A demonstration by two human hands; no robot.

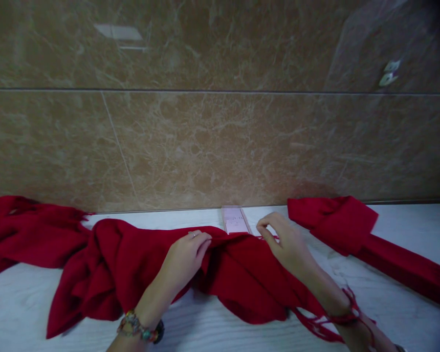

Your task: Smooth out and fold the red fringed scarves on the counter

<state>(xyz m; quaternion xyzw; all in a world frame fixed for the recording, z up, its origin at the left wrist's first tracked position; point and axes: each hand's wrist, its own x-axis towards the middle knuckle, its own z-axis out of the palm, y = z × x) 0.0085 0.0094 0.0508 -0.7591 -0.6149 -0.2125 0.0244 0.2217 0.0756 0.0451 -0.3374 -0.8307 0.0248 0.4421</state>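
A crumpled red scarf (106, 264) lies across the white tabletop (29, 303), its fringe trailing over my right wrist. My left hand (185, 256) rests on the middle of the scarf, fingers closed on a fold of the cloth. My right hand (284, 239) pinches the scarf's far edge between thumb and fingers, just right of a small pale pink card (235, 221) that lies by the wall. A beaded bracelet (139, 327) circles my left wrist.
A second red scarf (355, 232), folded into a long band, lies at the right and runs toward the right edge. More bunched red cloth (18, 230) sits at the far left. A brown marble wall (220, 122) rises directly behind the table.
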